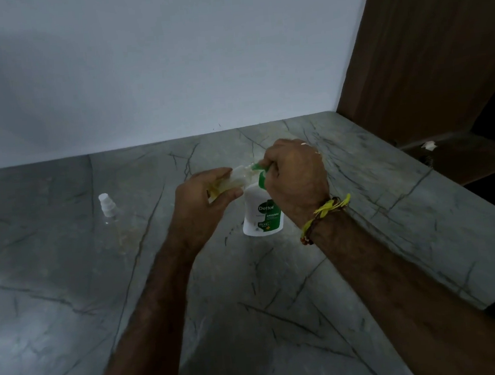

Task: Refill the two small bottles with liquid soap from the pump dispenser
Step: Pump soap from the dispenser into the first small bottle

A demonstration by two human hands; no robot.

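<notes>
Our left hand (207, 195) grips a small bottle (233, 179) at the pump dispenser (261, 213) nozzle; our right hand (295, 179) curls over the pump.

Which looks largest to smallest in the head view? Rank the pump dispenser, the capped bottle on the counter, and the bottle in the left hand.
1. Pump dispenser.
2-3. Capped bottle and held bottle: unsure, the left hand hides much of the latter.

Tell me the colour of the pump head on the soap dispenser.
Green, on the pump head under the right hand; head view.
</notes>
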